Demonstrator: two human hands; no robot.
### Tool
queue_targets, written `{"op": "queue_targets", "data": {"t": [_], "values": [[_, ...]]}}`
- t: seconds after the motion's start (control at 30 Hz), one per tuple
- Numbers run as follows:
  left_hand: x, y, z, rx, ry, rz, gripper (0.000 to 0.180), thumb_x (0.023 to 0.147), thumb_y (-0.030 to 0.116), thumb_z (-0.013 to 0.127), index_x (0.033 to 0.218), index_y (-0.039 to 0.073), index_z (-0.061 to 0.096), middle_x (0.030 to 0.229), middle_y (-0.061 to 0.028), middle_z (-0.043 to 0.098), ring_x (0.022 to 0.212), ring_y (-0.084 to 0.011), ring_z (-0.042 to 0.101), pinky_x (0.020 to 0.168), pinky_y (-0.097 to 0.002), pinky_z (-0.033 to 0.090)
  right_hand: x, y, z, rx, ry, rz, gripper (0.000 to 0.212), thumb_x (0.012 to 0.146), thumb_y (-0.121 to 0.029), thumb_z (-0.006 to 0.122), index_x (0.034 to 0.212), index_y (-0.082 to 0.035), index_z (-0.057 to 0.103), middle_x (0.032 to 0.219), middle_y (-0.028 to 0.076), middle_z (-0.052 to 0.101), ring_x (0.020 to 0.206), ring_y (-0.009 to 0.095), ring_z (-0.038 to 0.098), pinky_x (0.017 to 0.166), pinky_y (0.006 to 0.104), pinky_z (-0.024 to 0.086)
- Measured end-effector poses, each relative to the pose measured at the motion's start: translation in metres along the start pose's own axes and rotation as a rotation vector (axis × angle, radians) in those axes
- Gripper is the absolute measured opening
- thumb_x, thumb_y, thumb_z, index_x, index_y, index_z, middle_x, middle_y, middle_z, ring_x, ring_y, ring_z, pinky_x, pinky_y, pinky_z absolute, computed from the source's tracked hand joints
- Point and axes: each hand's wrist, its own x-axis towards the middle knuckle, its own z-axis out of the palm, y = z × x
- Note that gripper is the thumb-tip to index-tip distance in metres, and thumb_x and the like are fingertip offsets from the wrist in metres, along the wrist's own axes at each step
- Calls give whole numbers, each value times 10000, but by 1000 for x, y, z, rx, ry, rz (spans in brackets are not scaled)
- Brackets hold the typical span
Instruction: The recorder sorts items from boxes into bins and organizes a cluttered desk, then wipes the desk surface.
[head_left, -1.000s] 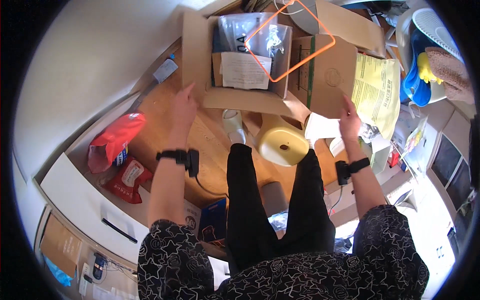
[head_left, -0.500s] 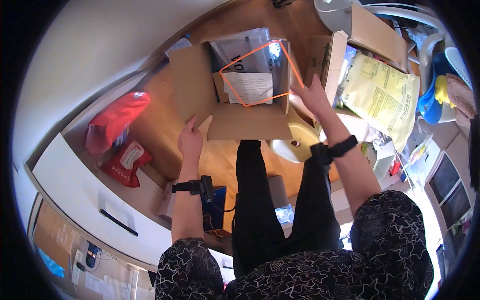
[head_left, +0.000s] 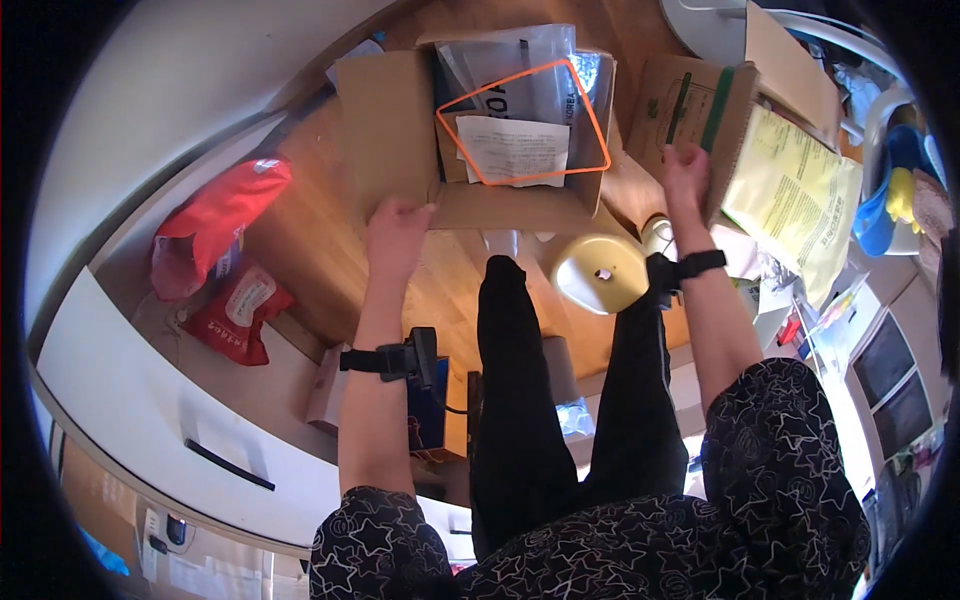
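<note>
An open cardboard box (head_left: 515, 207) stands on the floor in front of me. Inside it lie a clear plastic bag (head_left: 530, 52) with dark print and a white printed sheet (head_left: 510, 140). A thin orange four-sided outline (head_left: 520, 74) crosses over these contents. My left hand (head_left: 395, 238) is closed on the box's near left corner. To the right, my right hand (head_left: 686, 180) is against the side of a second cardboard box (head_left: 660, 105) with green tape. Its fingers are curled together; what they hold, if anything, is hidden.
A yellow plastic package (head_left: 790, 190) sticks out of the second box. Near my feet is a pale yellow stool (head_left: 570, 275). Red packages (head_left: 225, 225) lie along the left by a white drawer front (head_left: 200, 410). Blue plastic things (head_left: 885, 195) stand at far right.
My right hand has moved right, from beside the open box to the taped box. My left fingers have closed at the open box's corner. More of the taped side shows now.
</note>
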Motion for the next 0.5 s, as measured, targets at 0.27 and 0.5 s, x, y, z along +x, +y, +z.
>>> {"op": "queue_targets", "data": {"t": [0.27,0.5], "values": [[-17,-2,4,842,-205,502,580,620,296,718,1122,96,506,1043,-124,562,1027,-302,515,827,-405,437,36,48,-85,-109,167,147,422,758,-307,608,1006,33,573,848,147,641,796,214,612,688,338,481],[51,8,40,885,-387,225,477,689,242,674,1094,52,509,979,-190,595,937,-358,565,785,-418,471,51,-39,23,78,-275,-70,388,769,-370,586,967,-38,620,896,154,637,842,294,605,761,355,460]]}}
